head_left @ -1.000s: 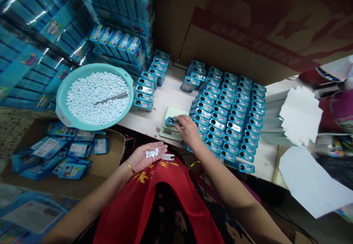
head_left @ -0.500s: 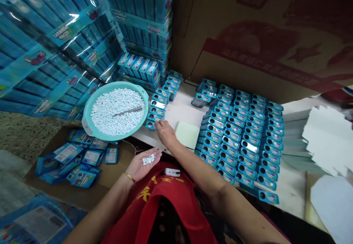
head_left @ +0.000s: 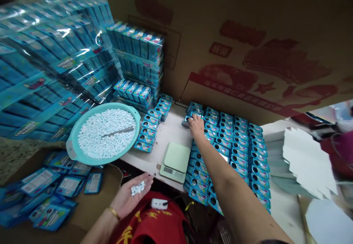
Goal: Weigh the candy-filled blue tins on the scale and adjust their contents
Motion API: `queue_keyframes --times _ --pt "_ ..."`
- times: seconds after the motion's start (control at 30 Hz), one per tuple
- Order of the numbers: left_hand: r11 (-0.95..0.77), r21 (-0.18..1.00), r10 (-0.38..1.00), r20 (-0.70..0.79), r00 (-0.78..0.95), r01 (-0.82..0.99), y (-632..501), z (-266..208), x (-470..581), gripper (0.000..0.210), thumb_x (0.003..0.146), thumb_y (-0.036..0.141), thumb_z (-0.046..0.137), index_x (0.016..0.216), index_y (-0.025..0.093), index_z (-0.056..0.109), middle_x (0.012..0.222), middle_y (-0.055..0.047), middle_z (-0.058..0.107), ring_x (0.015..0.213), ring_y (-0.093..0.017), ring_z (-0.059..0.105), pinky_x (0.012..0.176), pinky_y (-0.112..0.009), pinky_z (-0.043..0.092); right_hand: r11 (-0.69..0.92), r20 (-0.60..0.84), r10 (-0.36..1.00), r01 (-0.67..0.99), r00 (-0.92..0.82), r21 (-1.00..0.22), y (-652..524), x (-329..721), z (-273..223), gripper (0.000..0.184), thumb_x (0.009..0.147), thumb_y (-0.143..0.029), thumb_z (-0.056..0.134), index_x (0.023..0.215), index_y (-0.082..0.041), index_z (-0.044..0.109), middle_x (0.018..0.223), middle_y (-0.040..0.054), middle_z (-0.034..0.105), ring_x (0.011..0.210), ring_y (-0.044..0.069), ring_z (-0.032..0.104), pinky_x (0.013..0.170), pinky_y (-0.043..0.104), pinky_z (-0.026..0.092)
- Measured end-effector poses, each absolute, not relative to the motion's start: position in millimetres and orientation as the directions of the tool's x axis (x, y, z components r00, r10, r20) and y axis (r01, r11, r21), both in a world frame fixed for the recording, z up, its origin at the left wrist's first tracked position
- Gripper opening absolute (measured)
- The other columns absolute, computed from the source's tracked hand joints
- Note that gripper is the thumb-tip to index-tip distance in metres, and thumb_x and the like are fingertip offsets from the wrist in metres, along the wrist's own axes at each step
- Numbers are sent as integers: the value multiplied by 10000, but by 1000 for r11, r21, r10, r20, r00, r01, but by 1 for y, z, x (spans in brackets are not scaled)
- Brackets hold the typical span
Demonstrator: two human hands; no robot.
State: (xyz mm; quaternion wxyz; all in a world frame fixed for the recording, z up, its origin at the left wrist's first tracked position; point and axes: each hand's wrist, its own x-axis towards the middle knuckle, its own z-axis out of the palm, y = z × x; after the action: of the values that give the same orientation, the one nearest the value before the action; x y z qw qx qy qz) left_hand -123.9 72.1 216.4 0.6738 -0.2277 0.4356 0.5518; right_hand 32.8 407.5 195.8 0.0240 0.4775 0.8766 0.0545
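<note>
My left hand (head_left: 132, 194) is palm up with a small pile of white candies (head_left: 138, 188) cupped in it. My right hand (head_left: 196, 126) reaches to the far left corner of the rows of blue tins (head_left: 231, 142). Its curled fingers are on the end of one blue tin (head_left: 186, 121), and the fingertips are partly hidden. A turquoise basin (head_left: 72, 135) full of the same white candies, with a long metal tool (head_left: 117, 131) lying on them, stands left of my hands. A short line of blue tins (head_left: 147, 131) runs beside the basin.
A kitchen scale (head_left: 175, 159) lies between the tin groups. Wrapped stacks of blue boxes (head_left: 63, 67) rise at left. Below the basin, a carton (head_left: 91, 209) holds blue packs. A large cardboard box (head_left: 248, 63) walls off the back. White card sheets (head_left: 306, 159) are at right.
My right hand has moved from the tin line beside the basin across to the far left of the larger tin group. My left hand still holds the candies. The view has shifted.
</note>
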Motion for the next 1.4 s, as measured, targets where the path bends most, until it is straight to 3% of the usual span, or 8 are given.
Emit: queue_keyframes --times 0.2,0.47,0.6,0.8,0.93,1.1,1.27,1.4 --pt "301 158 565 -824 43 -941 83 218 -117 292 727 35 517 1017 24 553 1080 -208 592 1049 -268 536 878 -322 476 703 -25 707 699 -706 135 380 43 207 239 830 -119 384 940 -183 586 993 113 529 882 205 436 739 333 302" --pt "239 101 677 -730 91 -966 112 215 -113 245 773 97 483 994 41 571 1072 -179 601 1084 -253 513 910 -356 442 870 -91 492 493 -866 11 276 63 231 211 835 -131 390 929 -202 565 1030 96 524 875 213 439 708 325 337" --pt "244 123 713 -695 92 -962 117 212 -111 280 776 86 465 1036 39 557 1136 -184 566 1115 -254 487 931 -369 417 857 -51 512 514 -858 -46 245 57 229 218 844 -143 401 984 -165 565 1122 122 504 954 234 433 779 362 359" --pt "285 133 719 -684 121 -949 104 208 -108 316 844 150 386 1116 78 531 1080 -146 604 961 -185 588 820 -303 479 863 9 397 370 -918 -344 171 25 230 364 855 -190 403 1207 -101 426 1095 127 513 955 221 444 809 355 411" --pt "293 92 662 -738 133 -952 88 202 -107 305 861 202 371 1076 74 547 1006 -137 633 919 -181 602 815 -304 479 827 -69 363 356 -929 -435 147 13 225 297 832 -130 422 1120 -84 474 1030 128 513 922 207 465 789 332 434" --pt "279 57 558 -822 113 -959 80 195 -104 190 830 128 407 865 91 590 723 -65 662 692 -138 634 765 -284 500 793 -135 358 377 -924 -478 152 14 221 166 826 -135 453 973 -131 530 925 83 530 840 166 498 704 262 455" --pt "338 30 546 -820 170 -941 81 196 -103 230 818 122 410 973 66 570 816 -108 668 773 -181 640 780 -325 498 818 -127 329 350 -936 -457 150 15 218 170 817 -114 449 956 -126 546 912 77 549 815 162 516 675 257 459" --pt "367 30 548 -814 190 -930 83 197 -102 239 814 125 416 990 53 561 826 -116 661 768 -175 635 773 -316 498 778 -64 349 327 -935 -537 146 19 212 152 830 -129 435 911 -142 563 896 62 556 824 154 515 712 257 449"
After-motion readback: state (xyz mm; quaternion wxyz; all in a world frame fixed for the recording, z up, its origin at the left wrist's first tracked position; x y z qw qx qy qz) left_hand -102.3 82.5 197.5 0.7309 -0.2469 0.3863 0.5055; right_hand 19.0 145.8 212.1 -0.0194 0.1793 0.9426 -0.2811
